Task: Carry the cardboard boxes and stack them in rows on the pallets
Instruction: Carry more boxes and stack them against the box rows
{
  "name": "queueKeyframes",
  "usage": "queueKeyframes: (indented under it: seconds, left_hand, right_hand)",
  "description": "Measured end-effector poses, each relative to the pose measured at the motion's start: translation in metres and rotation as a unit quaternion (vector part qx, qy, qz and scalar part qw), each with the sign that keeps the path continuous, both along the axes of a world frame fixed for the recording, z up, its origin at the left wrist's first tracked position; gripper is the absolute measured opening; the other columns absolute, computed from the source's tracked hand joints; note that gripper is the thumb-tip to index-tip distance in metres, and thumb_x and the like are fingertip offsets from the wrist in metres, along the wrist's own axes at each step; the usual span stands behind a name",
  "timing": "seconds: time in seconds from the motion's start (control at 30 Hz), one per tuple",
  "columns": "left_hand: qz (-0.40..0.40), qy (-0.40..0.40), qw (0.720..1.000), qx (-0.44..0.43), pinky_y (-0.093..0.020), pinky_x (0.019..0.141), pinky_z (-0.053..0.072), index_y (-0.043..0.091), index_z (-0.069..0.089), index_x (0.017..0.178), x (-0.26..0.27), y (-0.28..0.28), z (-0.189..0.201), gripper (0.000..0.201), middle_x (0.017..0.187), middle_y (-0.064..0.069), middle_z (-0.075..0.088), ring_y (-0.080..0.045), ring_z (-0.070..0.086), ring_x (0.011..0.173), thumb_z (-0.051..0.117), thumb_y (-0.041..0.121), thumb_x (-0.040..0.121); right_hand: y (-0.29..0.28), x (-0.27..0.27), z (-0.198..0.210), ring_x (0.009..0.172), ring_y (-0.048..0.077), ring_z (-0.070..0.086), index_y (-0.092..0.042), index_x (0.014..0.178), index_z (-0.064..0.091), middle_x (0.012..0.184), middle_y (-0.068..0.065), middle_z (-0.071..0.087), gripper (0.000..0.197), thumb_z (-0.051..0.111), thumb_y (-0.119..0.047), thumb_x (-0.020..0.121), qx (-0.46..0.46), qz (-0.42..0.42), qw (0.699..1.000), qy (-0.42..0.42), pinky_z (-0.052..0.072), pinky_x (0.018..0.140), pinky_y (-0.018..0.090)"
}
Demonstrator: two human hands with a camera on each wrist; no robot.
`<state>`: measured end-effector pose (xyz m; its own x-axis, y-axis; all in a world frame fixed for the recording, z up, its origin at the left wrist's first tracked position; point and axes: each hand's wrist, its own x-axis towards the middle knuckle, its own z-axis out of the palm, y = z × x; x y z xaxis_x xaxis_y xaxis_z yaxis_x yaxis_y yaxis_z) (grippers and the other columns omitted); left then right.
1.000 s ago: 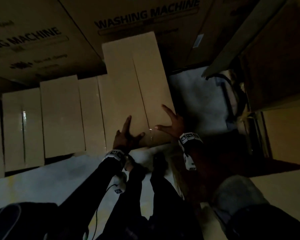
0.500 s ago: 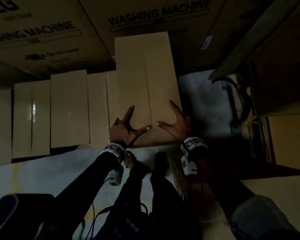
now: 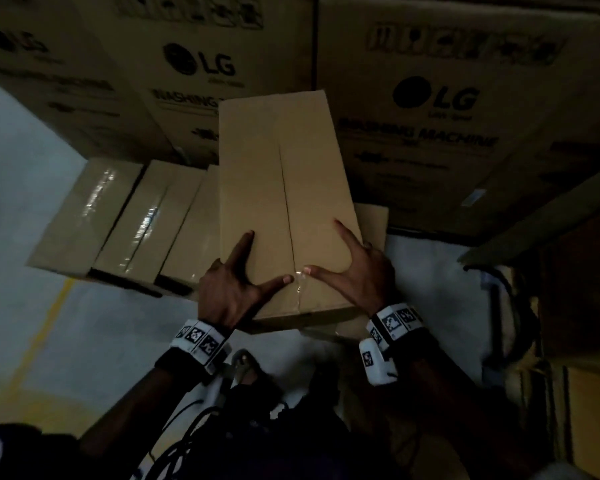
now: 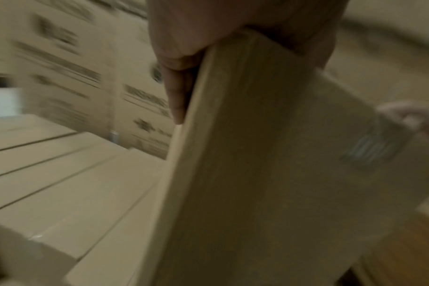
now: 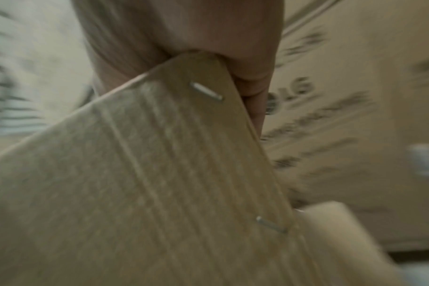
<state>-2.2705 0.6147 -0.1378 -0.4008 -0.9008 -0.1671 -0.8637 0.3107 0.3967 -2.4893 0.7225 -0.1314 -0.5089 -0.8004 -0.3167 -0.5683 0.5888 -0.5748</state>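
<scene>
Cardboard box, clasped in both hands' grip, hangs over floor boxes, washing-machine cartons behind.

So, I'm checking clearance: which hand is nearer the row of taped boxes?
Left. The left hand holds the carried box on the side bordering the row of taped boxes; the right hand grips its far side.

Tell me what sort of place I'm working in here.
Most likely a warehouse or appliance stockroom. Large LG washing machine cartons are stacked along the back, a row of plain cardboard boxes sits beside the one in your hands, and the concrete floor carries a painted yellow line.
</scene>
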Motion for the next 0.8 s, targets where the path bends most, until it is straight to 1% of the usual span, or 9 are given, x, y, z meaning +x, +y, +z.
queueKeyframes:
  seconds: [0.07,0.13,0.2,0.27,0.37,0.53,0.63,0.7,0.8]
  left_hand:
    - [0.042,0.015,0.999,-0.010,-0.042,0.086,0.059,0.052,0.013,0.157,0.033,-0.004,0.013,0.117,0.123,-0.014,0.069,-0.033,0.070,0.102,0.046,0.106,0.058]
    - [0.079,0.029,0.996,-0.010,-0.042,0.088,0.059,0.052,0.014,0.156,0.063,-0.008,0.022,0.117,0.125,-0.012,0.069,-0.032,0.070,0.104,0.045,0.107,0.057]
    - [0.121,0.049,0.991,-0.010,-0.041,0.092,0.057,0.050,0.018,0.156,0.098,-0.016,0.030,0.118,0.130,-0.011,0.067,-0.033,0.068,0.111,0.048,0.106,0.056]
    - [0.163,0.067,0.984,-0.016,-0.043,0.097,0.055,0.048,0.024,0.156,0.132,-0.026,0.039,0.116,0.136,-0.008,0.065,-0.033,0.066,0.118,0.054,0.101,0.057]
    - [0.211,0.079,0.974,-0.020,-0.043,0.099,0.054,0.047,0.028,0.156,0.182,-0.043,0.046,0.113,0.141,-0.007,0.063,-0.033,0.064,0.120,0.061,0.096,0.060]
    - [0.295,0.069,0.953,-0.027,-0.042,0.095,0.056,0.049,0.023,0.156,0.309,-0.090,0.053,0.121,0.132,-0.009,0.064,-0.032,0.066,0.113,0.056,0.103,0.052]
    - [0.338,0.073,0.938,-0.033,-0.040,0.095,0.055,0.051,0.023,0.156,0.386,-0.112,0.061,0.124,0.128,-0.007,0.065,-0.030,0.066,0.112,0.056,0.105,0.049]
    - [0.372,0.076,0.924,-0.040,-0.040,0.096,0.054,0.052,0.022,0.155,0.437,-0.122,0.066,0.125,0.126,-0.007,0.066,-0.030,0.066,0.112,0.056,0.105,0.047]
    - [0.426,0.085,0.899,-0.043,-0.039,0.097,0.051,0.053,0.025,0.154,0.501,-0.133,0.073,0.125,0.123,-0.009,0.065,-0.032,0.064,0.114,0.060,0.102,0.045]
  right_hand:
    - [-0.024,0.022,0.013,0.131,0.038,0.052,-0.064,0.152,0.006,0.146,0.013,0.054,0.112,0.055,-0.100,0.059,-0.001,0.045,0.999,0.023,0.049,0.105,0.047]
    - [-0.046,0.043,0.024,0.134,0.037,0.050,-0.065,0.152,0.006,0.150,0.010,0.052,0.112,0.053,-0.101,0.058,0.001,0.082,0.996,0.032,0.045,0.109,0.048]
    - [-0.072,0.074,0.035,0.135,0.036,0.048,-0.064,0.152,0.007,0.150,0.010,0.052,0.110,0.055,-0.099,0.059,-0.003,0.122,0.992,0.039,0.042,0.111,0.048]
    - [-0.098,0.108,0.046,0.134,0.036,0.048,-0.064,0.153,0.009,0.146,0.011,0.053,0.109,0.058,-0.096,0.061,-0.005,0.150,0.988,0.045,0.041,0.110,0.046]
    - [-0.135,0.161,0.057,0.131,0.035,0.050,-0.062,0.154,0.010,0.141,0.012,0.057,0.108,0.059,-0.095,0.063,-0.012,0.191,0.979,0.062,0.042,0.107,0.045]
    - [-0.215,0.288,0.065,0.128,0.032,0.052,-0.060,0.155,0.012,0.137,0.009,0.059,0.108,0.059,-0.094,0.064,-0.040,0.269,0.960,0.060,0.043,0.104,0.043]
    - [-0.260,0.366,0.067,0.124,0.031,0.056,-0.059,0.155,0.014,0.132,0.009,0.062,0.106,0.058,-0.095,0.065,-0.066,0.312,0.946,0.062,0.046,0.101,0.041]
    - [-0.285,0.421,0.068,0.118,0.030,0.060,-0.058,0.155,0.017,0.126,0.008,0.065,0.107,0.057,-0.096,0.064,-0.086,0.344,0.933,0.069,0.048,0.097,0.039]
    - [-0.320,0.494,0.069,0.119,0.029,0.060,-0.057,0.155,0.018,0.127,0.007,0.066,0.108,0.056,-0.098,0.062,-0.103,0.383,0.916,0.064,0.049,0.099,0.040]
